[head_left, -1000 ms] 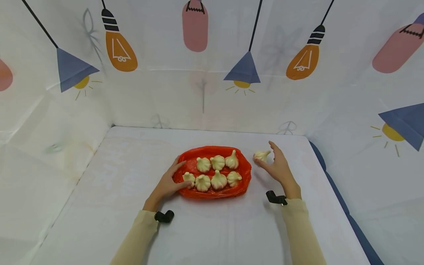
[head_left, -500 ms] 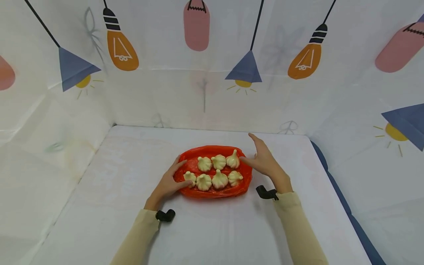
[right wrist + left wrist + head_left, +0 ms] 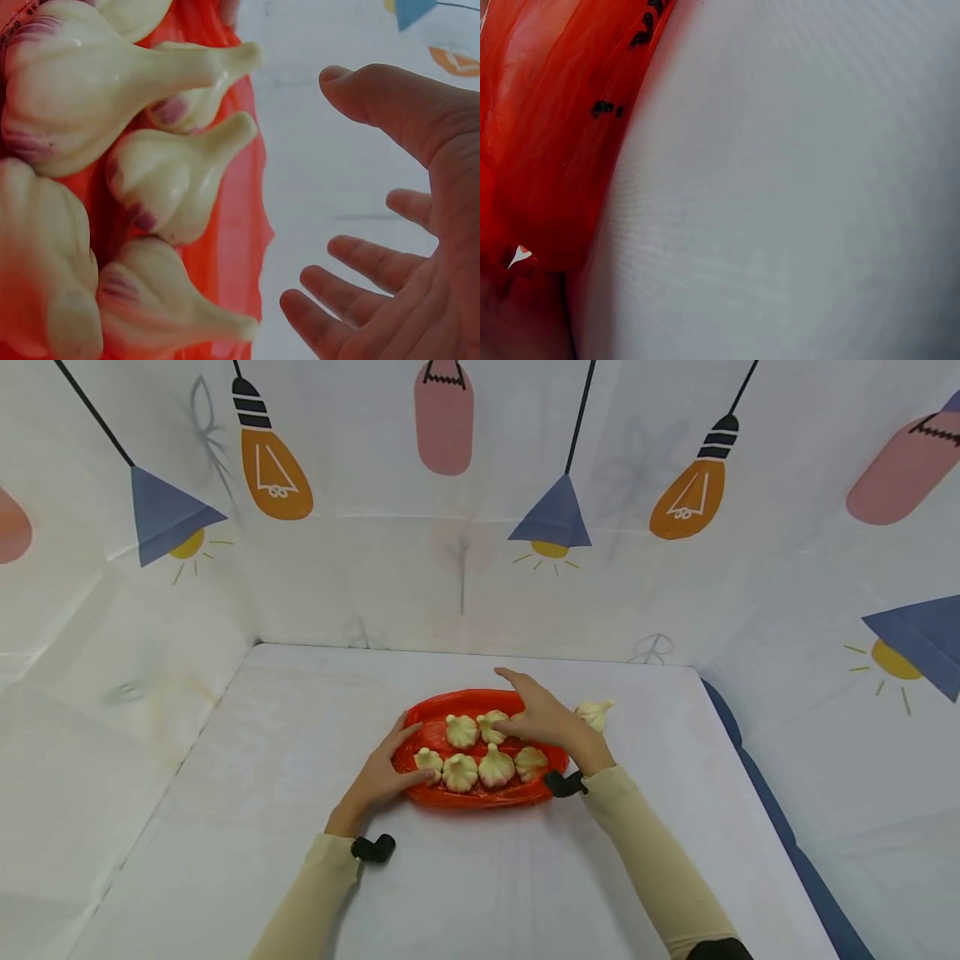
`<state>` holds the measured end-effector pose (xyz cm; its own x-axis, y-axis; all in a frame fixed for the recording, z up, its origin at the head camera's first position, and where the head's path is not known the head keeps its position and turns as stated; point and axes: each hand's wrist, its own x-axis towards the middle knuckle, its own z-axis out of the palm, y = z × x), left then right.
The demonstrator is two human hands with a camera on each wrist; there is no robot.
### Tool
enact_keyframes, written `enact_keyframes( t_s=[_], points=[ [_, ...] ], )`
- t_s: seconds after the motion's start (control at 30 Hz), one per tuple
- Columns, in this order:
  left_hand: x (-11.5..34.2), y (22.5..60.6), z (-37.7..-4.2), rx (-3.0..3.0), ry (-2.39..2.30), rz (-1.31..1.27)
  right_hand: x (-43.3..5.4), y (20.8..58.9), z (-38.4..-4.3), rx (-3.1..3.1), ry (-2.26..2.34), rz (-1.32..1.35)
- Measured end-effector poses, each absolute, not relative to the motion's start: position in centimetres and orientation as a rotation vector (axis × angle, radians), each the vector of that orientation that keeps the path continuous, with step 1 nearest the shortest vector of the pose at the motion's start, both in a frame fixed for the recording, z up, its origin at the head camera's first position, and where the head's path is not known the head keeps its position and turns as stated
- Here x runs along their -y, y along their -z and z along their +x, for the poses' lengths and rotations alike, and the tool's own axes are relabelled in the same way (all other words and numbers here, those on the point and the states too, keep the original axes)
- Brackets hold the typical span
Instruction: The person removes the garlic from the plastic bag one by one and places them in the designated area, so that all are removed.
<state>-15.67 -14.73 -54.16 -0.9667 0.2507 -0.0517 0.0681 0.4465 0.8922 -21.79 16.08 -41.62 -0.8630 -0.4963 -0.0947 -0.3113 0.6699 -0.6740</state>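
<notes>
A shallow oval red tray [image 3: 474, 696] covered in thin plastic holds several garlic bulbs [image 3: 497, 767] in two rows. My left hand [image 3: 378, 772] grips the tray's left end, its thumb over the near rim beside the leftmost garlic bulb. Above the right part of the tray is my right hand [image 3: 551, 720], its fingers spread and holding nothing; it hides part of the back row. In the right wrist view, that hand [image 3: 420, 247] is apart from the purple-marked bulbs [image 3: 172, 180]. One garlic bulb [image 3: 595, 714] lies outside the tray, partly behind my right wrist.
The tray stands on a white table [image 3: 480, 877]. Behind and at both sides hang white sheets printed with lamps and bulbs [image 3: 277, 472]. A dark blue edge [image 3: 757, 802] runs along the table's right side. Both wrists carry small black cameras [image 3: 373, 848].
My right hand has moved left, from beside the lone garlic bulb to above the tray, holding nothing. The lone bulb has stayed in place. My left hand remains on the tray.
</notes>
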Motion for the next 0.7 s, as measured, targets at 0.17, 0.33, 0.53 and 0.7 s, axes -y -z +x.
enact_keyframes(
  t_s=[0.17,0.33,0.53,0.7],
  points=[
    [14.6,54.0,-15.7,-2.503,-1.551,0.278,-14.6,42.1,-22.3,-2.571,0.927,-0.703],
    [14.4,53.8,-15.6,-2.494,-1.555,0.288,-13.4,42.8,-22.7,-2.54,0.905,-0.724],
    [14.5,53.7,-15.4,-2.499,-1.558,0.301,-11.9,43.1,-23.3,-2.508,0.815,-0.781],
    [14.7,53.9,-15.5,-2.504,-1.556,0.302,-11.0,43.5,-23.8,-2.487,0.773,-0.777]
  ],
)
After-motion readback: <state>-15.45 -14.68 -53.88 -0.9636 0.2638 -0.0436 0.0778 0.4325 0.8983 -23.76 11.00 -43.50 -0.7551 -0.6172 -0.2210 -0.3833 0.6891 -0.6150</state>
